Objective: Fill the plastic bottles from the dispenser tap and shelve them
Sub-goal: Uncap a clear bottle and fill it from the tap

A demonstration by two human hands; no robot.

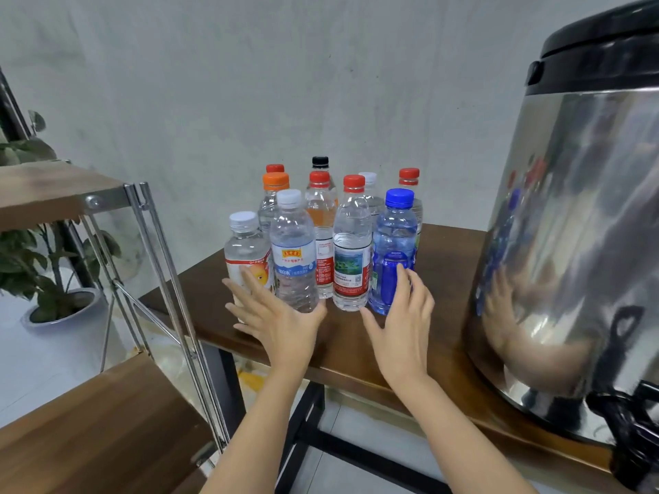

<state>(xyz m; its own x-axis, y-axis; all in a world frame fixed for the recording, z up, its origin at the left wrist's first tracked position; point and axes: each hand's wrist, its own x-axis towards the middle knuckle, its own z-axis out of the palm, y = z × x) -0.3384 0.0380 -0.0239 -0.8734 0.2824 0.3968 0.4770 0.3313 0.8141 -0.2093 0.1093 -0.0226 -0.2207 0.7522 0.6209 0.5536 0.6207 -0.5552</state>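
Several capped plastic bottles stand in a cluster on the brown table (442,251). At the front are a short white-capped bottle (246,244), a taller white-capped bottle (293,251), a red-capped bottle (352,251) and a blue bottle (395,244). My left hand (274,315) is spread with straight fingers just in front of the two white-capped bottles, its thumb by the taller one's base. My right hand (403,322) is spread too, its fingertips touching the blue bottle's lower part. The steel dispenser (577,226) with a black lid stands at the right; its black tap (631,433) sits low at the front.
A wooden shelf rack with metal posts (167,279) stands at the left, with an upper board (46,194) and a lower board (107,429). A potted plant (53,279) sits behind it on the floor. A grey wall is at the back.
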